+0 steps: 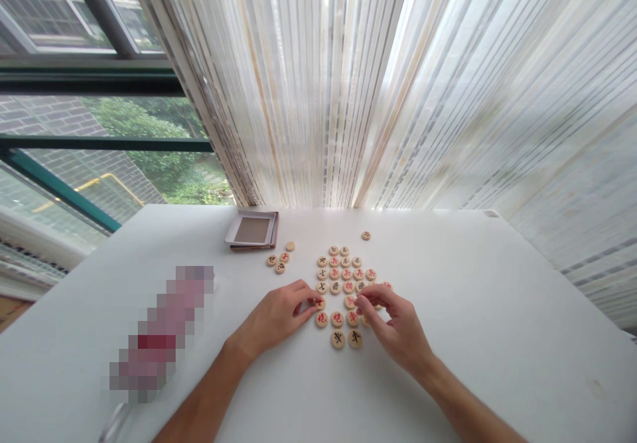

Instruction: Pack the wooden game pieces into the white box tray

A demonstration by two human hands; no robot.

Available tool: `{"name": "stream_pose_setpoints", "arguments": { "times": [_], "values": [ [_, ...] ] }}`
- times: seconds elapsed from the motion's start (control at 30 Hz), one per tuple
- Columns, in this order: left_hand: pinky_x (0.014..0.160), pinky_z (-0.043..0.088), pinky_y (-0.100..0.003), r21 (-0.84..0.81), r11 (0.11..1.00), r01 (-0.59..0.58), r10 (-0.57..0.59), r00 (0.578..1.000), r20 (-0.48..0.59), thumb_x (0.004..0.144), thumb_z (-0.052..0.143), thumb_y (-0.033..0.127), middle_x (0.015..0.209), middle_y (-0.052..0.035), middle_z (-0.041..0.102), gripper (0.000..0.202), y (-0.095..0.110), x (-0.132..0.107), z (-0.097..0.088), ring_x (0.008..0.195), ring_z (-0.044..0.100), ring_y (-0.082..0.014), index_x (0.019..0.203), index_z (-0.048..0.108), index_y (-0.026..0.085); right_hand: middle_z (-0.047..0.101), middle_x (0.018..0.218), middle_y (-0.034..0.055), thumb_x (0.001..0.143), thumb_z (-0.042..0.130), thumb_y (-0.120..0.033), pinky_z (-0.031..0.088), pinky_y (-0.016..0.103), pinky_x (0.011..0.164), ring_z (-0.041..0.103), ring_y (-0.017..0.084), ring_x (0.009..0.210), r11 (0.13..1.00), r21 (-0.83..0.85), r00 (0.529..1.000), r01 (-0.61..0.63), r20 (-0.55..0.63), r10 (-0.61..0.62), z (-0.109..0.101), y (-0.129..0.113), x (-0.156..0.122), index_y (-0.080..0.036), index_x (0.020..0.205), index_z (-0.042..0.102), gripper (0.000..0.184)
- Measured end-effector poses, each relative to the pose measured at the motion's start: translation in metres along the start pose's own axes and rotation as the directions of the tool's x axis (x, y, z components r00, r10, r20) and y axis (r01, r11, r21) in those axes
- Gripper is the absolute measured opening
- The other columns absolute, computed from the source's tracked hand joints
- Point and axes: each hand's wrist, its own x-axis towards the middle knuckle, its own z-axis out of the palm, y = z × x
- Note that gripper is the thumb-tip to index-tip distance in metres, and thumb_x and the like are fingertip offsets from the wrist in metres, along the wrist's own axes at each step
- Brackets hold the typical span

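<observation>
Round wooden xiangqi pieces with red and black characters lie in rows, forming a block on the white table. My left hand (pixel 286 310) is at the left edge of the block, thumb and fingertips closed on a red-marked xiangqi piece (pixel 320 304). Over the right part of the block, my right hand (pixel 393 320) curls with thumb and index finger drawn together. Its fingertips are beside a red-marked piece (pixel 350 302), and whatever they may hold is hidden. Several pieces under that hand are partly covered. Two black-marked pieces, one of them here (pixel 338 339), form the nearest row.
Several loose pieces (pixel 281 268) lie left of the block, near an open shallow box (pixel 253 229). A single piece (pixel 366 236) sits farther back. A blurred pinkish object (pixel 162 333) lies on the table (pixel 497 337) at left. Striped curtains (pixel 308 85) and a window stand behind.
</observation>
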Motion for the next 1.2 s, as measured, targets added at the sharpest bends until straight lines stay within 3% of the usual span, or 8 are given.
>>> {"name": "stream_pose_setpoints", "arguments": {
  "times": [0.67, 0.83, 1.2],
  "values": [
    [0.067, 0.046, -0.023, -0.011, 1.000, 0.005, -0.005, 1.000, -0.018, 0.094, 0.058, 0.033, 0.093, 0.0022, 0.065, 0.019, 0.0021, -0.0015, -0.0035, 0.063, 0.056, -0.0100, 0.110, 0.069, 0.030, 0.070, 0.083, 0.0029, 0.094, 0.060, -0.029, 0.053, 0.027, 0.068, 0.065, 0.016, 0.072, 0.999, -0.017, 1.000, 0.030, 0.004, -0.030, -0.0001, -0.0017, 0.0002, -0.020, 0.093, 0.066, 0.011],
    [0.067, 0.045, -0.023, -0.014, 1.000, 0.014, -0.014, 1.000, 0.020, 0.089, 0.064, 0.040, 0.092, 0.0019, 0.066, 0.020, 0.0056, -0.0011, -0.0016, 0.065, 0.057, -0.0109, 0.106, 0.070, 0.029, 0.070, 0.083, 0.0031, 0.094, 0.060, -0.030, 0.053, 0.026, 0.068, 0.065, 0.016, 0.073, 0.999, -0.025, 1.000, 0.027, 0.005, -0.027, 0.0002, -0.0018, -0.0006, -0.021, 0.093, 0.066, 0.011],
    [0.067, 0.046, -0.023, -0.033, 0.999, 0.018, -0.018, 1.000, 0.020, 0.090, 0.062, 0.038, 0.090, 0.0012, 0.067, 0.019, 0.0043, -0.0013, -0.0006, 0.068, 0.059, -0.0122, 0.105, 0.071, 0.029, 0.070, 0.082, 0.0039, 0.095, 0.059, -0.030, 0.054, 0.027, 0.068, 0.065, 0.017, 0.072, 0.998, -0.054, 0.999, 0.045, 0.002, -0.045, 0.0002, -0.0025, -0.0007, -0.020, 0.092, 0.066, 0.012]
  ]
}}
